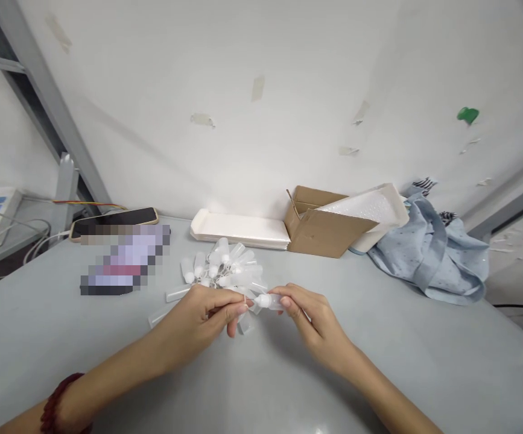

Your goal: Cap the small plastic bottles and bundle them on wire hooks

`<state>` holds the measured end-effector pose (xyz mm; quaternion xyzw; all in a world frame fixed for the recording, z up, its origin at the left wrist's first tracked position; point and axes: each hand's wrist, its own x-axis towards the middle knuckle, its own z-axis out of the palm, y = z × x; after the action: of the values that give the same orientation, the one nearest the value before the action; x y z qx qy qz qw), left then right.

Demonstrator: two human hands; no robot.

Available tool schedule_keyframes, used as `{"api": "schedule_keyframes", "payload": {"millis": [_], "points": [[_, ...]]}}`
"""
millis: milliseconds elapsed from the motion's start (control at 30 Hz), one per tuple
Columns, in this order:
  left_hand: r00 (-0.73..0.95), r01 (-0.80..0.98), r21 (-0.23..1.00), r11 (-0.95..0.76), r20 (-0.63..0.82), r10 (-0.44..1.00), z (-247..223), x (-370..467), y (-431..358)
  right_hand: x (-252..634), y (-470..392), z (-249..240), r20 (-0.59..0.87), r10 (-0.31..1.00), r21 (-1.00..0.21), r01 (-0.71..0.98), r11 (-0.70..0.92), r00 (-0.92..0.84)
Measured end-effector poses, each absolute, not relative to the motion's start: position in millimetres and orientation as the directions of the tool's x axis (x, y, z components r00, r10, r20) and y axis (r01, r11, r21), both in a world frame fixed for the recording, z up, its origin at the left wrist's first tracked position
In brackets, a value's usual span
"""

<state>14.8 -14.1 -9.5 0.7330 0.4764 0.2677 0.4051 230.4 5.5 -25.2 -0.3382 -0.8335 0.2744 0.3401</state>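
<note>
Between the thumb and fingers of my right hand [309, 316] is a small translucent bottle [270, 301] with a white top pointing left. My left hand [216, 310] is closed in a pinch just left of that top, at a thin white piece too small to make out clearly. Behind and beside my left hand, a pile of similar translucent bottles and tubes [225, 262] lies on the grey table [225, 392]. Thin white strings or loops show among them. Part of the pile is hidden by my left hand.
A white tray-like stack [243, 230] and an open cardboard box [329, 232] stand by the wall. To the right lies a light blue cloth bag [442, 256]. A phone [114, 223] and a pixelated object [128, 259] are at the left, near cables.
</note>
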Motion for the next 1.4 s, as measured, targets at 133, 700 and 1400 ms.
{"api": "schedule_keyframes", "payload": {"millis": [133, 700, 1400], "points": [[0.373, 0.478, 0.864, -0.157, -0.038, 0.927, -8.2, 17.0, -15.3, 231.6, 5.6, -25.0, 0.382, 0.748, -0.691, 0.371, 0.621, -0.542], [0.441, 0.502, 0.829, -0.246, 0.000, 0.898, -8.3, 15.9, -16.2, 231.4, 6.5, -23.7, 0.344, 0.739, -0.665, 0.406, 0.627, -0.579], [0.560, 0.567, 0.696, -0.440, 0.066, 0.826, -17.8, 14.7, -18.9, 228.2, -1.4, -25.3, 0.436, 0.626, -0.533, 0.376, 0.758, -0.646]]}}
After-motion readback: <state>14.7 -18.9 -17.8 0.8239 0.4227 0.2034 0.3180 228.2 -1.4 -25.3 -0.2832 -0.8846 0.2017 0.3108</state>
